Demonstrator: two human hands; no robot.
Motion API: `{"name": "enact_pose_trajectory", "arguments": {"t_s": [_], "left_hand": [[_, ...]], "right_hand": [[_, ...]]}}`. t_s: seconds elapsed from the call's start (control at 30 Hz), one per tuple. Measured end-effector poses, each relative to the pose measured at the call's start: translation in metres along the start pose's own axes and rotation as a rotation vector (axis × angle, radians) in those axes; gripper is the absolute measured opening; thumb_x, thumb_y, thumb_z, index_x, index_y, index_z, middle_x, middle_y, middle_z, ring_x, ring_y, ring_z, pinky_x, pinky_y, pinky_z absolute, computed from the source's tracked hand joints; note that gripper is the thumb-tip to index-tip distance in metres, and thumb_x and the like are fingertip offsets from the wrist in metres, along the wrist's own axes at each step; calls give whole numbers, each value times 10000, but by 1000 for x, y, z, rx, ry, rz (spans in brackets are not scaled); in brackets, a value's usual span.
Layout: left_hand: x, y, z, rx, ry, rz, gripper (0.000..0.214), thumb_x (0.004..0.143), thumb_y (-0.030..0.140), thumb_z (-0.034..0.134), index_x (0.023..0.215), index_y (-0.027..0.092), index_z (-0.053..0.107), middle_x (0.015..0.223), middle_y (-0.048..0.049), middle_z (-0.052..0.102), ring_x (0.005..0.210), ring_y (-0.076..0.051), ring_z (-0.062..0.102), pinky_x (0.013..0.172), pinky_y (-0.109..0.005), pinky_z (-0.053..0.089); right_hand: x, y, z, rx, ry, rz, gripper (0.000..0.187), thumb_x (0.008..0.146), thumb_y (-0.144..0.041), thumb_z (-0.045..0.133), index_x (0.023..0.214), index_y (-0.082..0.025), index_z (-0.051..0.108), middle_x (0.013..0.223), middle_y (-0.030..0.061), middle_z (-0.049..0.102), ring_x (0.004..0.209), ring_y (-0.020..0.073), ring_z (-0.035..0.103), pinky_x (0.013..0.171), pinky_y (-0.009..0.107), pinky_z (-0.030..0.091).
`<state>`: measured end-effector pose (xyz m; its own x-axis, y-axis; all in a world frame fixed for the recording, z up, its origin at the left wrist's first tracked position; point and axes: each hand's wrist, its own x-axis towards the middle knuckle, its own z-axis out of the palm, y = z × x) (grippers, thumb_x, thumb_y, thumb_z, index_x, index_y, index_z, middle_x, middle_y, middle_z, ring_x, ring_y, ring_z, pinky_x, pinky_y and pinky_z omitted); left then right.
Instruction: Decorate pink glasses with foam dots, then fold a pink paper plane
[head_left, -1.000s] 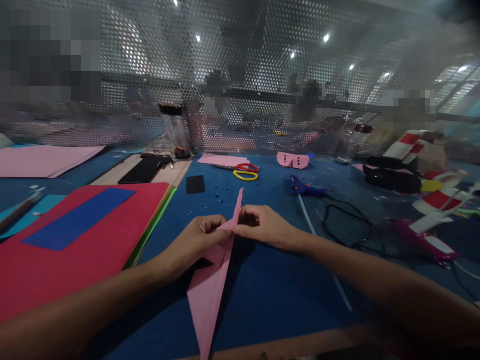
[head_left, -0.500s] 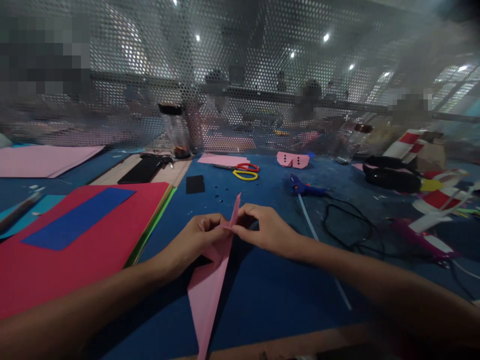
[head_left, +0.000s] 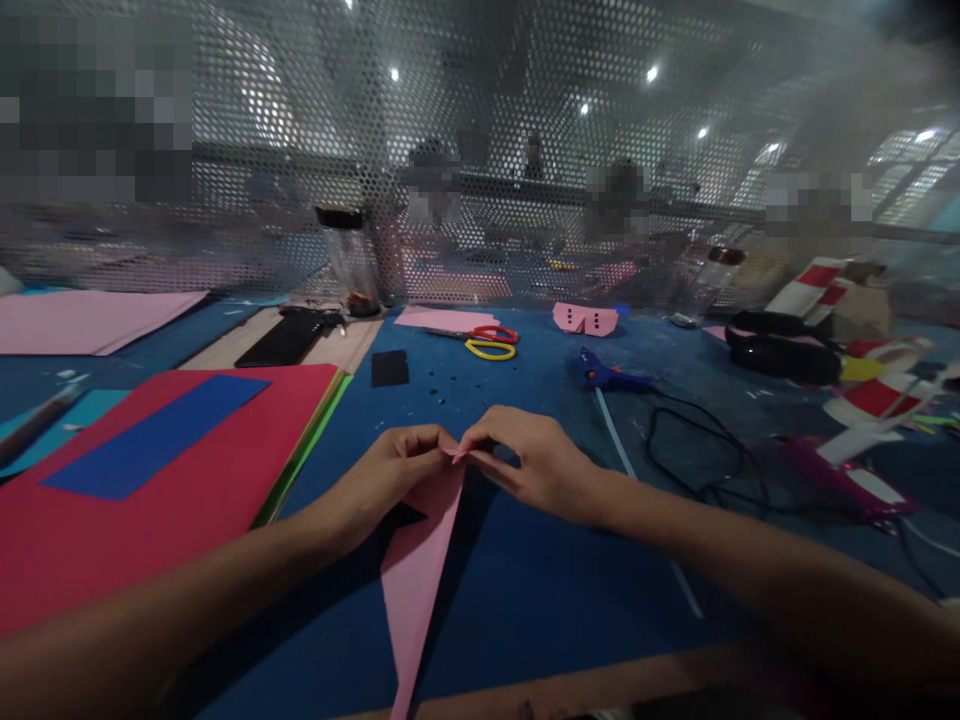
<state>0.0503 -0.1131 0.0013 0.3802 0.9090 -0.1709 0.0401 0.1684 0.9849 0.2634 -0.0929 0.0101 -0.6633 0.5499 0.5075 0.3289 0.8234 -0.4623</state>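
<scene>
A pink sheet of folded paper point(head_left: 420, 590) stretches from the table's near edge up to my fingers, narrowing to a point at the bottom. My left hand point(head_left: 390, 480) pinches its upper part between thumb and fingers. At the paper's top end, my right hand point(head_left: 532, 455) pinches a small folded tip, its thumb and forefinger meeting close beside the left fingertips. Part of the fold is hidden behind the fingers. Beyond my hands lie scissors point(head_left: 491, 343) with red and yellow handles and a small black square point(head_left: 390, 368).
Red paper sheets point(head_left: 187, 480) with a blue strip point(head_left: 157, 435) lie left. A blue glue gun point(head_left: 611, 375) with a cord and glue stick sits right, near a purple glue gun point(head_left: 855, 475). Behind are a phone point(head_left: 281, 338), a jar point(head_left: 349, 265) and a pink cut-out point(head_left: 585, 319).
The narrow pink tip that stood up between my hands is now bent down within my right fingers. The right hand has shifted slightly left, towards the left hand.
</scene>
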Motion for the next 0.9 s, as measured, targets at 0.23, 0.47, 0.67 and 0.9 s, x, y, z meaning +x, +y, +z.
{"name": "enact_pose_trajectory", "arguments": {"t_s": [0.23, 0.47, 0.67, 0.9], "left_hand": [[0, 3, 0, -7, -10, -16, 275, 807, 417, 727, 770, 157, 644, 613, 26, 538, 509, -80, 426, 478, -188, 293], [-2, 10, 0, -40, 33, -69, 161, 775, 327, 681, 784, 167, 666, 587, 33, 550, 487, -95, 448, 466, -199, 297], [-3, 9, -2, -19, 6, 0, 242, 844, 387, 659, 813, 149, 693, 731, -4, 627, 628, -122, 536, 563, -217, 369], [-2, 8, 0, -34, -13, -37, 266, 822, 395, 744, 831, 143, 661, 648, 19, 609, 535, -90, 516, 526, -202, 359]], "right_hand": [[-1, 4, -1, -126, -22, -64, 146, 983, -184, 549, 1079, -183, 660, 1041, 68, 721, 975, 187, 640, 872, 331, 479], [-1, 2, -4, -248, -88, -129, 228, 1030, -240, 468, 1134, -179, 661, 1071, 74, 737, 1010, 213, 633, 856, 357, 456], [-3, 3, -3, -244, -66, -113, 233, 1013, -215, 464, 1132, -174, 660, 1064, 80, 739, 1017, 220, 637, 861, 363, 454], [0, -2, -1, 9, -11, 137, 132, 977, -269, 575, 1032, -191, 667, 1009, 53, 716, 909, 171, 646, 828, 307, 484]]}}
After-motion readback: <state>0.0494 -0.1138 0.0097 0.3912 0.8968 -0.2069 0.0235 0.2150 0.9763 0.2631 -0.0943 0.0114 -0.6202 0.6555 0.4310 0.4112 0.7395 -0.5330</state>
